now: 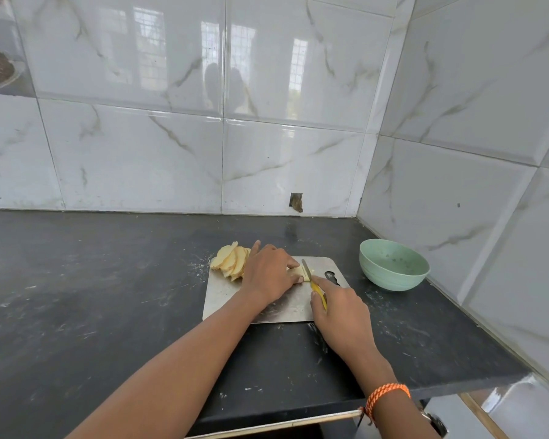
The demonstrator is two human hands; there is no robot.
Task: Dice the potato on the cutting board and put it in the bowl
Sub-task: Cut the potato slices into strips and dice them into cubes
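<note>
A steel cutting board lies on the dark counter. At its far left corner leans a pile of pale potato slices. My left hand holds down a small stack of potato pieces with curled fingers. My right hand grips a yellow-handled knife, index finger along its spine. The knife's blade is set into the potato pieces just right of my left fingertips. A mint-green bowl stands to the right of the board, and I see only small specks inside it.
The black counter ends at tiled walls behind and to the right, forming a corner near the bowl. The counter's front edge runs below my forearms. A handle slot is cut in the board's right end.
</note>
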